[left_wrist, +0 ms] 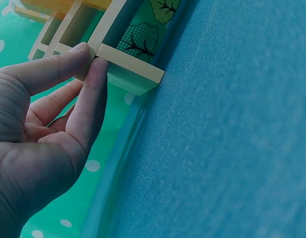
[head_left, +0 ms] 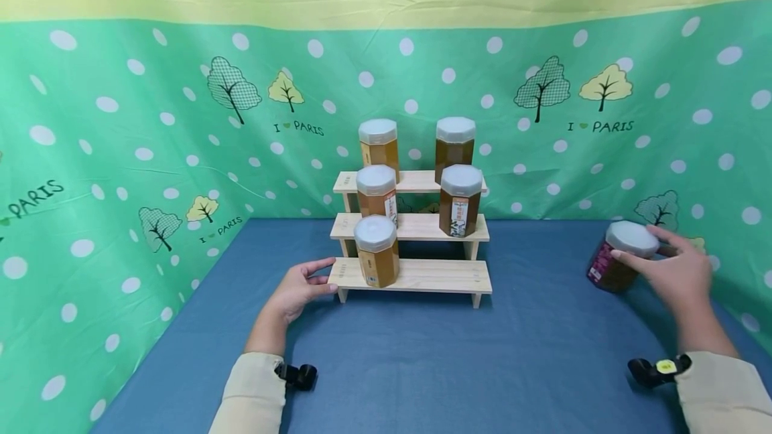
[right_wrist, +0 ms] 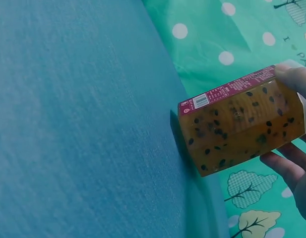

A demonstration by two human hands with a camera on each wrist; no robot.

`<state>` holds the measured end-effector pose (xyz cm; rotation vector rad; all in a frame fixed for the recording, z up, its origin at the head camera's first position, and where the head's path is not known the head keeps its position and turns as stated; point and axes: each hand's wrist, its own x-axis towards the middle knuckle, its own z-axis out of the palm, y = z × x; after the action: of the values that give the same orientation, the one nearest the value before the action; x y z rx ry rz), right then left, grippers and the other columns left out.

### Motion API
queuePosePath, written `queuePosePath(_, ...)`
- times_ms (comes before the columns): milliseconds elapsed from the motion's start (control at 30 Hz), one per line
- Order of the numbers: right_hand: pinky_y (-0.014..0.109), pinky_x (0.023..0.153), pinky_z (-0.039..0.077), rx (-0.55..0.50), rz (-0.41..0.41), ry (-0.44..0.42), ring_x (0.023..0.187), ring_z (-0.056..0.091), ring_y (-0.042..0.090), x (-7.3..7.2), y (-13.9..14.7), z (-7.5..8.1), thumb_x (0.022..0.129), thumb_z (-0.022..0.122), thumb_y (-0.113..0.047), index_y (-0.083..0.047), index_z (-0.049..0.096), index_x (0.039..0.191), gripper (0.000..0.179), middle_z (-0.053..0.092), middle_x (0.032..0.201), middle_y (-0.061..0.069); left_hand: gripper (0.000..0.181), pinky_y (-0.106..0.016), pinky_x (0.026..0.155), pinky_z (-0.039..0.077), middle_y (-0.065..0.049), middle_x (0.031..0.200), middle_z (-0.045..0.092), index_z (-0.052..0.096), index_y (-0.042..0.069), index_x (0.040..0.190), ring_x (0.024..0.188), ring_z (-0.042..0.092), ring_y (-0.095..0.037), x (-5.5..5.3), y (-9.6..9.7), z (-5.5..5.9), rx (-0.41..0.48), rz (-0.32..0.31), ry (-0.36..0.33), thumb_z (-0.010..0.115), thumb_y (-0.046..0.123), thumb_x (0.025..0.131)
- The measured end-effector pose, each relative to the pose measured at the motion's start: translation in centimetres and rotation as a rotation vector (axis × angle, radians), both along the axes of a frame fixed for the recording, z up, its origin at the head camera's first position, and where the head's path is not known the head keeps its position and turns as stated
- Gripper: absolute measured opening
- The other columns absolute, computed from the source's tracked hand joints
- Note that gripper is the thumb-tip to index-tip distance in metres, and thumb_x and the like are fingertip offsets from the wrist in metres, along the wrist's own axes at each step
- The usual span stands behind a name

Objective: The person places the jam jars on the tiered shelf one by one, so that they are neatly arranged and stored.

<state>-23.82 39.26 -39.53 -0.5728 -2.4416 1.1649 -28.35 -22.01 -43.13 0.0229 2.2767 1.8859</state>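
My left hand (head_left: 300,292) pinches the left end of the lowest board of a three-step wooden display rack (head_left: 443,274). In the left wrist view its thumb and a fingertip grip the board's corner (left_wrist: 130,63). Far to the right, my right hand (head_left: 684,272) grips a jar (head_left: 610,265) with a white lid and a purple label. Up close in the right wrist view, that jar (right_wrist: 242,124) shows amber contents dotted with dark seeds. It is tilted, its base close to the blue cloth, with fingers and thumb around the lid end.
Several white-lidded honey-coloured jars stand on the rack: two on the top step, two on the middle one, and one jar (head_left: 378,260) at the left of the lowest. Blue cloth (head_left: 434,367) covers the table. A green dotted curtain (head_left: 181,112) hangs behind and at the sides.
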Motion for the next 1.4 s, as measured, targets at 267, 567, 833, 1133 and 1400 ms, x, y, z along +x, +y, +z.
queuePosePath(267,0.014,0.055,0.037,-0.015,0.024,0.007,0.127,0.038,0.046,0.5,-0.8,0.3,0.08,0.077,-0.048,-0.01,0.04,0.15,0.087,0.037,0.146,0.031,0.064,-0.042,0.084,0.055,-0.021,0.119,0.064,0.051,0.003,0.141,0.092,0.067,-0.02,0.0,0.0,0.0,0.007,-0.006,0.0,0.074,-0.006,0.082)
queuePosePath(567,0.014,0.055,0.038,0.018,0.048,0.045,0.123,0.04,0.045,0.8,-1.9,0.5,0.08,0.078,-0.046,-0.011,0.043,0.148,0.085,0.04,0.144,0.031,0.064,-0.043,0.085,0.055,-0.021,0.12,0.063,0.05,0.002,0.141,0.092,0.068,-0.02,0.0,-0.1,-0.1,0.011,-0.013,0.003,0.074,-0.006,0.082)
queuePosePath(833,0.006,0.057,0.04,0.003,0.063,0.101,0.119,0.044,0.042,1.4,-3.5,0.9,0.079,0.08,-0.041,-0.014,0.048,0.146,0.079,0.042,0.144,0.027,0.065,-0.042,0.084,0.055,-0.021,0.119,0.064,0.049,0.002,0.142,0.093,0.068,-0.019,0.0,0.0,0.0,0.012,-0.017,0.006,0.073,-0.006,0.082)
queuePosePath(1133,0.002,0.061,0.039,0.045,0.122,0.153,0.117,0.047,0.044,1.8,-4.9,1.4,0.079,0.082,-0.038,-0.012,0.051,0.143,0.076,0.044,0.143,0.026,0.065,-0.042,0.084,0.055,-0.021,0.119,0.064,0.049,0.002,0.142,0.092,0.068,-0.019,0.1,-0.1,0.0,0.011,-0.019,0.006,0.073,-0.006,0.082)
queuePosePath(1400,0.002,0.065,0.041,0.045,0.156,0.189,0.112,0.054,0.022,2.2,-5.7,1.9,0.077,0.084,-0.034,-0.014,0.054,0.141,0.073,0.046,0.145,0.021,0.065,-0.041,0.083,0.055,-0.021,0.119,0.064,0.049,0.002,0.142,0.091,0.067,-0.019,0.0,-0.1,-0.1,0.008,-0.014,0.009,0.073,-0.006,0.082)
